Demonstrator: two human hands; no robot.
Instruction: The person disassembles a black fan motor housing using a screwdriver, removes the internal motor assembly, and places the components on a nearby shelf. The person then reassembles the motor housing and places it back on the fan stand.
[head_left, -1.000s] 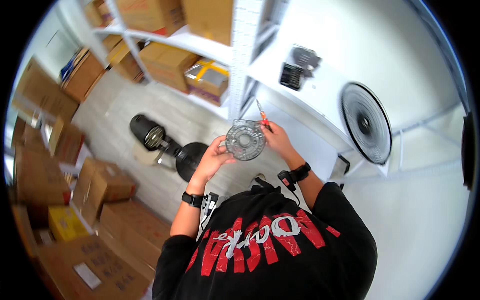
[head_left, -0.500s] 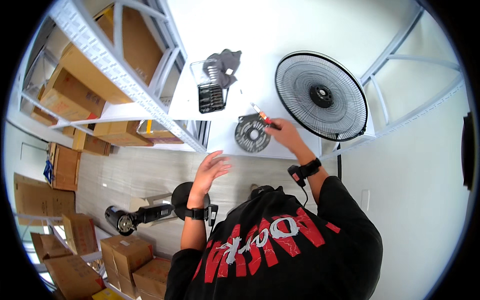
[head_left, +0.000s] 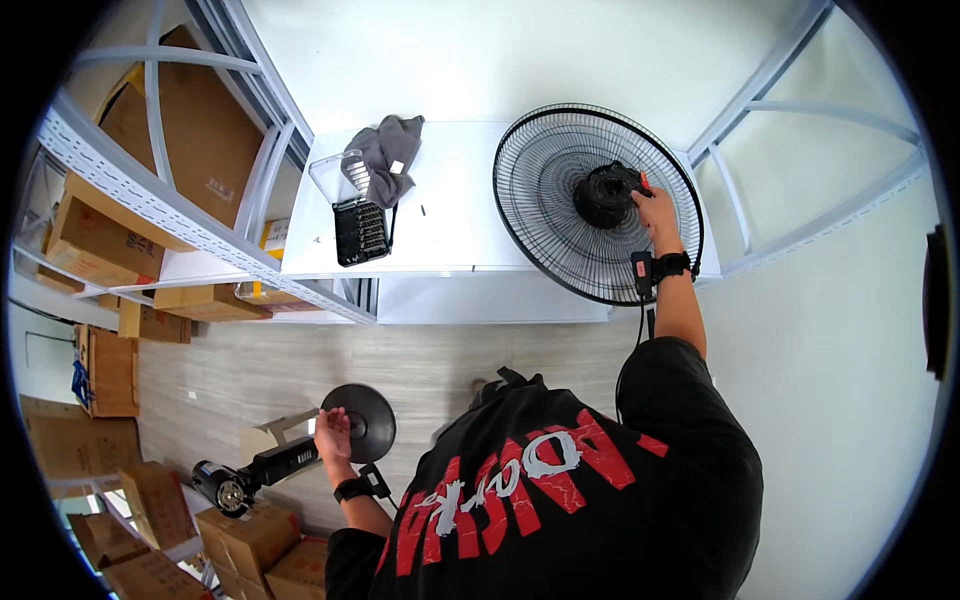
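Dark disc (head_left: 602, 198) at your one o'clock, over the middle of the fan grille (head_left: 540, 225)! Your right hand (head_left: 655, 213) grips its edge alongside something red (head_left: 646, 181); your left hand (head_left: 333, 436), nine o'clock, hangs loosely open.

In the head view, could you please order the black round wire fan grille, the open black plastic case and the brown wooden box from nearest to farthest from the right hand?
1. Black wire fan grille: beneath the right hand in this view.
2. Open black plastic case: left, on the white table.
3. Brown wooden box: far left.
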